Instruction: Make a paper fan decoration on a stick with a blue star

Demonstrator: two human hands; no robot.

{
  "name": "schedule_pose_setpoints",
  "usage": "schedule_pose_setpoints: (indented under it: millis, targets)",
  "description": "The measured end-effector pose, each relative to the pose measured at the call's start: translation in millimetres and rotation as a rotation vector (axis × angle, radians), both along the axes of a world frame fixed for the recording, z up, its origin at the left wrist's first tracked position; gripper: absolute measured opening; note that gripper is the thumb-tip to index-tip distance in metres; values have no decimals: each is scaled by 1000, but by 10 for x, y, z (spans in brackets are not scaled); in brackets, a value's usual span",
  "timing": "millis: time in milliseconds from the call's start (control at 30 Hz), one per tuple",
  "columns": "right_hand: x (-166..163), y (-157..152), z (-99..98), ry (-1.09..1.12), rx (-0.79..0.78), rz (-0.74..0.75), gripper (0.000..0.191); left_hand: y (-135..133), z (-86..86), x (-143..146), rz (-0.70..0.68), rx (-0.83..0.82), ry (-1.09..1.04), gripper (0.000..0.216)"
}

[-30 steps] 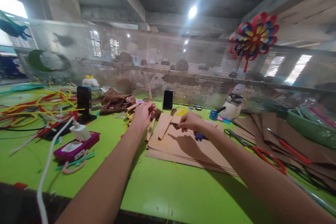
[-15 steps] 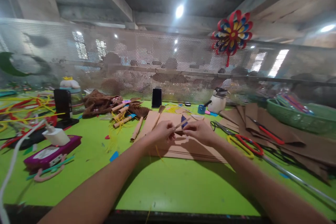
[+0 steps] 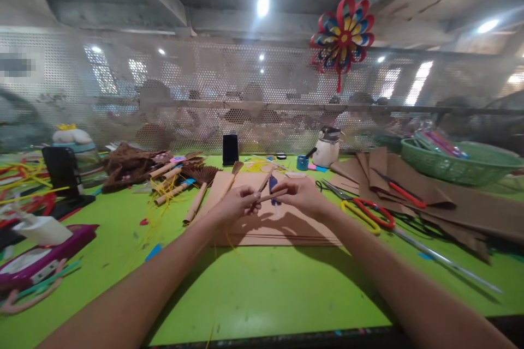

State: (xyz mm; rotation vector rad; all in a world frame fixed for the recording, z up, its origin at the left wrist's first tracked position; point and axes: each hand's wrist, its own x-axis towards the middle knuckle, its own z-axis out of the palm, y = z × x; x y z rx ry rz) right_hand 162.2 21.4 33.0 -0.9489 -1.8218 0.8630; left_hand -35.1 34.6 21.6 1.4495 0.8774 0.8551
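Note:
My left hand and my right hand meet above a stack of brown paper sheets on the green table. Both pinch a thin rolled brown paper stick held between them, slanting up to the right. A small blue piece shows just behind the stick, near my right fingers. Several rolled paper sticks with fringed ends lie to the left of the sheets.
Scissors with yellow and red handles lie right of the sheets, by more brown paper and a green basket. A phone, a white pot and a mesh screen stand behind. Coloured wires and a charger lie left.
My left hand came back from the far rolled sticks to meet my right hand. Both now hold a thin stick over the sheets. The camera swung to the right.

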Motion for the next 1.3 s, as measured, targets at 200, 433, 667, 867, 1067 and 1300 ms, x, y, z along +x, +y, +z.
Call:
schedule_pose_setpoints:
  millis: [200,433,667,867,1067,1300]
  targets:
    - [3,47,-67,309,-365,158,43,-26,34,31,64,16,-145,25]
    - [-94,-27,-55,460,-355,218,30,-130,98,94,82,223,-84,21]
    - [-45,48,-106,407,-220,161,24,-167,114,110,56,-22,-185,20]
    - [23,31,-57,314,-186,196,23,-187,67,142,-6,-115,-149,23]
    - [12,35,-73,321,-221,183,23,-218,29,232,161,49,-99,25]
    - [-71,39,-114,466,-266,178,25,-223,-28,260,270,279,28,21]
